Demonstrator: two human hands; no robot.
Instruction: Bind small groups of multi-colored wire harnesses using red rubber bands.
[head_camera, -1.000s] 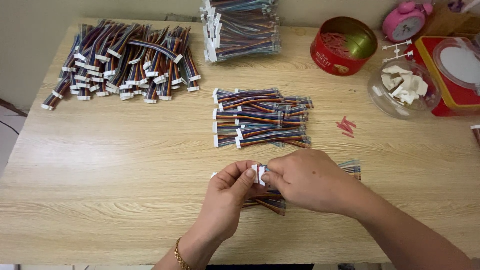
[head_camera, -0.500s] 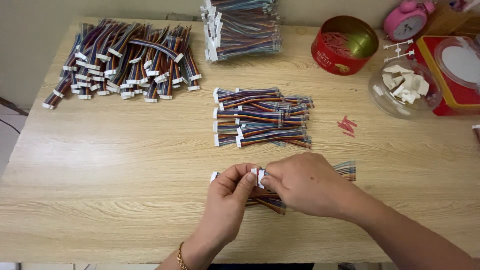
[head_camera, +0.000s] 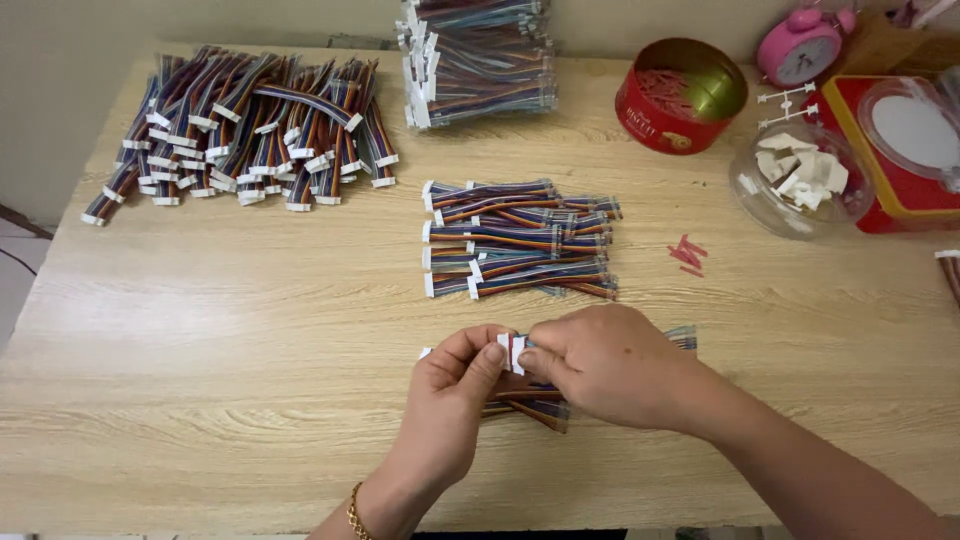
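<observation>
at the near edge of the bench (head_camera: 200, 400), our left hand (head_camera: 450, 395) and right hand (head_camera: 600, 365) met over a small bunch of cables (head_camera: 530, 405). both hands were pinched shut, thumb against forefinger, each on a white connector (head_camera: 510, 352), the two plugs side by side between our fingertips. the bunch lay under our hands, its far end (head_camera: 682, 337) poking out past the right wrist.

as far as we could judge, much was already sorted: a neat row of cables (head_camera: 520, 240) lay just beyond our hands, a stacked pile (head_camera: 480, 60) stood at the far edge, and a wide, looser spread (head_camera: 240, 125) covered the far left. the spread looked like the share still waiting, though we could not be sure which heap was finished.

we could not see how many cables the bunch held, since our palms covered most of it. a red tin (head_camera: 680, 95), a clear bowl of white parts (head_camera: 800, 180), a pink clock (head_camera: 800, 45) and a red box (head_camera: 900, 150) sat at the right, the box cut by the frame. small red bits (head_camera: 688, 254) lay loose, too small to identify.
</observation>
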